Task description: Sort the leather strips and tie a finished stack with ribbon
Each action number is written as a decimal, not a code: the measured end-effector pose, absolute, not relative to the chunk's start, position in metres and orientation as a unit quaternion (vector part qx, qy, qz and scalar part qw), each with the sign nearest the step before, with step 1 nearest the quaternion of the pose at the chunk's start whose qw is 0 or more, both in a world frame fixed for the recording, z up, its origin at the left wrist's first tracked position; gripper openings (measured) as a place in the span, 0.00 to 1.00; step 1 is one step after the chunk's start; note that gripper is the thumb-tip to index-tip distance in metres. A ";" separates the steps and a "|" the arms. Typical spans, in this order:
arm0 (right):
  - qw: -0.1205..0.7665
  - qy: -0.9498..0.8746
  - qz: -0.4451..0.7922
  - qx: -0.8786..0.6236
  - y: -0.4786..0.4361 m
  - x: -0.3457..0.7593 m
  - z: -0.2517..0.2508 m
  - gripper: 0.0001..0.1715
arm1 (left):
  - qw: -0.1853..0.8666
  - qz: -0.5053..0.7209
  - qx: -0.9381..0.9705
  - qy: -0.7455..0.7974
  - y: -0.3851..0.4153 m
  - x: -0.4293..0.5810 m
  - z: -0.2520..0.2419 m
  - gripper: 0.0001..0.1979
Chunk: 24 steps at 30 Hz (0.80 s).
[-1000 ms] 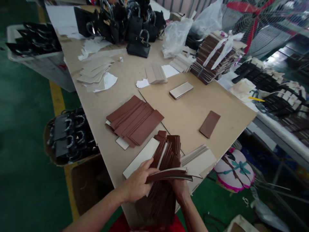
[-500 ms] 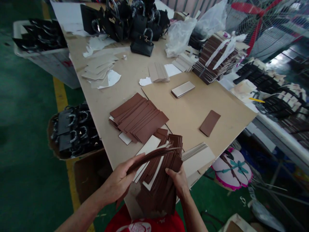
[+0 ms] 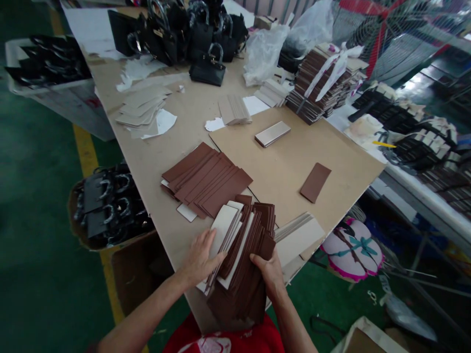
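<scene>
A thick bundle of brown leather-like pieces (image 3: 243,277) lies fanned at the table's near corner, between both hands. My left hand (image 3: 200,260) is closed around the left part of the bundle, where pieces show their pale side (image 3: 223,221) upward; its thumb lies across them and some fingers are hidden. My right hand (image 3: 270,272) grips the bundle's right edge, thumb on top and the other fingers underneath, out of sight. Just beyond is a spread row of brown pieces (image 3: 209,179). Pale strips (image 3: 300,238) lie right of the bundle.
One brown piece (image 3: 315,182) and a small pale-topped stack (image 3: 273,134) lie on the brown board (image 3: 342,157). Black handbags (image 3: 208,66) and a tied stack (image 3: 324,81) stand farther back. A box of bags (image 3: 110,206) sits left of the table, a cushioned stool (image 3: 353,250) right.
My left hand has lowered onto the bundle's left side. The bent brown sheaf it held up has come down, and pale faces now show there. My right hand keeps its grip.
</scene>
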State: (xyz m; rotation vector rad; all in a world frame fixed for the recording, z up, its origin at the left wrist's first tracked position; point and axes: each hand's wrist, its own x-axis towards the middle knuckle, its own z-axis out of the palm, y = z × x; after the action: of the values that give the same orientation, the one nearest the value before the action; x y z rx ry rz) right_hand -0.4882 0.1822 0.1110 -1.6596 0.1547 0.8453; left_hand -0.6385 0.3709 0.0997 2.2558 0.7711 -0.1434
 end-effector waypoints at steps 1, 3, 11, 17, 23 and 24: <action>0.603 0.071 0.372 -0.702 0.182 -0.488 0.112 0.35 | 0.385 -0.053 0.869 0.308 0.377 -0.636 0.101 0.40; 0.622 0.075 0.404 -0.667 0.181 -0.487 0.115 0.36 | 0.427 -0.046 0.842 0.326 0.382 -0.630 0.102 0.42; 0.663 0.040 0.477 -0.575 0.183 -0.489 0.140 0.29 | 0.612 -0.028 0.751 0.248 0.365 -0.620 0.124 0.35; 0.592 -0.036 0.461 -0.660 0.180 -0.488 0.173 0.30 | 0.697 -0.038 0.664 0.268 0.346 -0.633 0.142 0.30; 0.442 -0.143 0.382 -0.799 0.195 -0.502 0.196 0.32 | 0.739 -0.016 0.615 0.273 0.327 -0.655 0.142 0.31; 0.439 -0.148 0.363 -0.809 0.200 -0.506 0.189 0.35 | 0.718 -0.011 0.637 0.282 0.326 -0.658 0.137 0.29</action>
State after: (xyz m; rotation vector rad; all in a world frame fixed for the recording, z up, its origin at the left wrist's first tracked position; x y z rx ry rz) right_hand -0.5061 0.2002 0.1893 -2.0092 -0.3685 0.9019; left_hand -0.6577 0.3260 0.1371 1.4091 0.6232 -0.0237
